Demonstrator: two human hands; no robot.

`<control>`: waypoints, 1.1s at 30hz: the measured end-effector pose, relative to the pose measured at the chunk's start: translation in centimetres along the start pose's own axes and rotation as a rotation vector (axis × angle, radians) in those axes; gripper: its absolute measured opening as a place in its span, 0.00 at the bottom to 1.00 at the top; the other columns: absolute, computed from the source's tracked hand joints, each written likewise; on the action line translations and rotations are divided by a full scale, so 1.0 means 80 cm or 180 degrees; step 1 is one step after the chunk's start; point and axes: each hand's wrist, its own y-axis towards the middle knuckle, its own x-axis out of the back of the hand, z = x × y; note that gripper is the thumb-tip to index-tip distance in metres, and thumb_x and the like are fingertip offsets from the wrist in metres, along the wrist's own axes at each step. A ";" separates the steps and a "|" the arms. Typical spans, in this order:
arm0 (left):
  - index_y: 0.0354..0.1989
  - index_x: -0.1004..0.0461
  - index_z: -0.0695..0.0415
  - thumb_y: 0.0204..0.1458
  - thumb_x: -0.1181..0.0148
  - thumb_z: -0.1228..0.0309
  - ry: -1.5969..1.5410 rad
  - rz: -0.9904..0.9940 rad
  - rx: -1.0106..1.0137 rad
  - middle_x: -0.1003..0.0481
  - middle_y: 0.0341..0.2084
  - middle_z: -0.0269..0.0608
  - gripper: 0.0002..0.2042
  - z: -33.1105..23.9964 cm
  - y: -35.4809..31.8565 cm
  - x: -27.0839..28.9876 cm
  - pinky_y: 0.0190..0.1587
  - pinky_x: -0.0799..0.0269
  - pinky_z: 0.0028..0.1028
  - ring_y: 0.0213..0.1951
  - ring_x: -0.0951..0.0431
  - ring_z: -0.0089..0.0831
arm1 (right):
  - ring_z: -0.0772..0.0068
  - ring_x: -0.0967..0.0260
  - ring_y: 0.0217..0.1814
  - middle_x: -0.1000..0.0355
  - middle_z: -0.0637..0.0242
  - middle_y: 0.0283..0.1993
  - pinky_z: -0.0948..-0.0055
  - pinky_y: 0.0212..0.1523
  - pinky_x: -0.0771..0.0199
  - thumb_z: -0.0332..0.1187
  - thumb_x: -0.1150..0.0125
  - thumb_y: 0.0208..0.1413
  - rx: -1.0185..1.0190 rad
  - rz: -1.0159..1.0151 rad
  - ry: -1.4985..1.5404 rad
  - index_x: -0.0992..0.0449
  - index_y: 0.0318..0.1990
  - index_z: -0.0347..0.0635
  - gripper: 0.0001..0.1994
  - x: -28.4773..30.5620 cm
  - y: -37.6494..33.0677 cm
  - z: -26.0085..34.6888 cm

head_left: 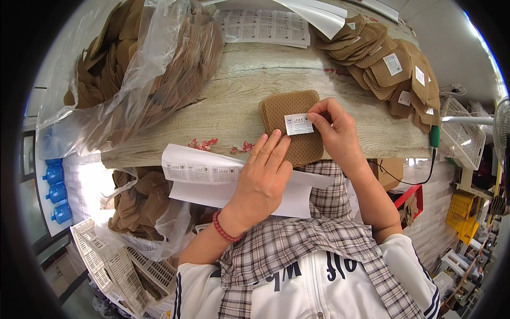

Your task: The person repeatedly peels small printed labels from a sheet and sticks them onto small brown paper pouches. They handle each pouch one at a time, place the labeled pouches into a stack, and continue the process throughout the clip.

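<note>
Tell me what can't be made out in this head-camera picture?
- Small white label: print too small.
- Brown perforated pad: lower edge hidden under left hand; how many are stacked is unclear.
- Right hand: fingertips cover the label's right edge.
- Bagged pads: blurred by clear plastic.

You have two hands in the frame, the left hand [263, 175] and the right hand [334, 130]. At the centre you see one small stack of brown perforated pads [289, 114] with one white label [298, 124] on it. At the left edge you count three blue water bottles [54, 192]. Two white label sheets [263, 26] appear, one at the top and one at the lower centre. One clear plastic bag [143, 69] of pads is in the upper left.
</note>
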 end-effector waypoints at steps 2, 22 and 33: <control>0.29 0.30 0.65 0.49 0.39 0.78 -0.0020 0.0005 -0.0001 0.30 0.56 0.58 0.05 0.000 0.001 0.001 0.66 0.38 0.51 0.64 0.34 0.53 | 0.74 0.29 0.32 0.25 0.63 0.30 0.73 0.35 0.28 0.23 0.38 0.59 0.0020 -0.0014 -0.0003 0.29 0.36 0.34 0.04 0.000 0.000 -0.001; 0.26 0.31 0.62 0.52 0.45 0.78 0.0170 0.0236 0.0059 0.35 0.63 0.60 0.04 -0.007 0.004 0.002 0.68 0.44 0.52 0.66 0.37 0.54 | 0.55 0.28 0.32 0.27 0.57 0.30 0.63 0.34 0.28 0.24 0.36 0.55 0.0263 -0.0181 -0.0411 0.28 0.36 0.36 0.06 -0.006 -0.002 0.000; 0.27 0.30 0.62 0.52 0.42 0.76 0.0305 0.0269 0.0091 0.34 0.63 0.56 0.04 -0.013 0.007 0.000 0.69 0.47 0.53 0.67 0.37 0.51 | 0.54 0.28 0.35 0.31 0.56 0.42 0.63 0.34 0.25 0.23 0.42 0.56 0.0342 -0.0878 -0.0869 0.28 0.53 0.40 0.16 -0.013 -0.007 -0.024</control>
